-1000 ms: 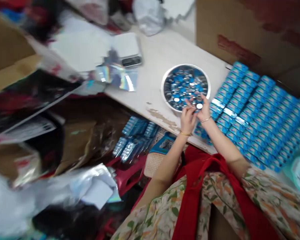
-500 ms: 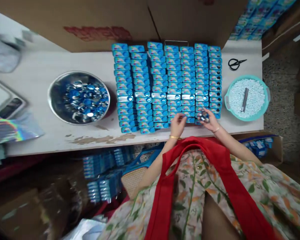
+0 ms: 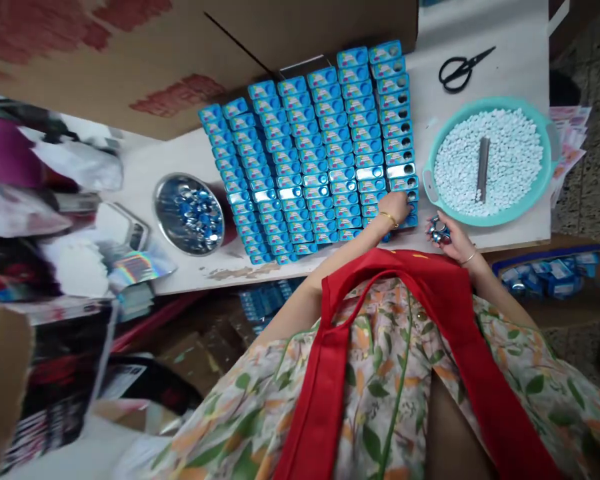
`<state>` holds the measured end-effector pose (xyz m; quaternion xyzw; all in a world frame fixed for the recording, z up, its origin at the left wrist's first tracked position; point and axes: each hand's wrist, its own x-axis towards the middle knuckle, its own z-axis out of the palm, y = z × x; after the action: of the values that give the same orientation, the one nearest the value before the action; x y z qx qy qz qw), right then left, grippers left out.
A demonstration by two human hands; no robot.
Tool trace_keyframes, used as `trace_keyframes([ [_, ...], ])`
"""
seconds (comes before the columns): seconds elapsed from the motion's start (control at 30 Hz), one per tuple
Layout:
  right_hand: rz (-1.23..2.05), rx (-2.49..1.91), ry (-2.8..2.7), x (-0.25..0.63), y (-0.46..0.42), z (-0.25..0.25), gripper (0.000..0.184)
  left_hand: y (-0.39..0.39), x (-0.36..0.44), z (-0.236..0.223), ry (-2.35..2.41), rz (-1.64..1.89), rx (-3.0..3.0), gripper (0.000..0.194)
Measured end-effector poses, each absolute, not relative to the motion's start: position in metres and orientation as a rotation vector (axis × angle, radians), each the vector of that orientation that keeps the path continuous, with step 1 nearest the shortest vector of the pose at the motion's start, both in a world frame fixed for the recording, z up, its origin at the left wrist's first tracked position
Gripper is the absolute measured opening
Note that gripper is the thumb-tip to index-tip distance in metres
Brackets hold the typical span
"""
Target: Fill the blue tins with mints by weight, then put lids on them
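Note:
My left hand (image 3: 395,207) is over the near end of the rightmost column of small blue tins (image 3: 343,160), fingers bent down at a tin. Whatever its fingertips pinch is hidden. Dark round openings show on the tins of that column, while the other columns have blue round spots there. Just to the right, my right hand (image 3: 455,241) is curled around several small round caps (image 3: 439,230), shiny silver and blue. Similar pieces lie in the steel bowl (image 3: 163,223) at the left.
A turquoise basin (image 3: 433,167) of small pale pellets holds a grey strip (image 3: 483,170). Black scissors (image 3: 457,73) lie behind it. A large cardboard box (image 3: 180,60) stands behind the tins. At the left are a scale (image 3: 123,227) and shiny packets (image 3: 143,265).
The view has swung right from the steel bowl to the tins and basin. Both hands left the bowl, the right carrying caps; my left hand moved right onto the last column.

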<state>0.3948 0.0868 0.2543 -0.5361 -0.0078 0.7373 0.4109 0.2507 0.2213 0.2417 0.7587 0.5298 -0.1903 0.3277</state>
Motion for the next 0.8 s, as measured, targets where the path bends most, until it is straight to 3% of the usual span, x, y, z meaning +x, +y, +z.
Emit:
trace_keyframes([
  [0.2,1.871,-1.298,-0.098,0.392,0.093,0.234,0.039,0.23,0.249,0.245,1.365,-0.717,2.055,0.042],
  [0.3,1.828,-1.326,-0.01,0.389,0.099,0.226,0.034,0.225,0.242,0.246,1.335,-0.68,2.106,0.041],
  [0.47,1.719,-1.33,0.113,0.383,0.101,0.225,0.028,0.218,0.225,0.248,1.27,-0.416,2.117,0.035],
  [0.67,1.673,-1.449,0.052,0.423,0.09,0.228,0.035,0.218,0.213,0.246,1.163,-0.042,1.988,0.018],
  [0.8,1.842,-1.399,-0.127,0.444,0.088,0.242,0.038,0.213,0.224,0.236,0.86,0.2,1.876,0.027],
])
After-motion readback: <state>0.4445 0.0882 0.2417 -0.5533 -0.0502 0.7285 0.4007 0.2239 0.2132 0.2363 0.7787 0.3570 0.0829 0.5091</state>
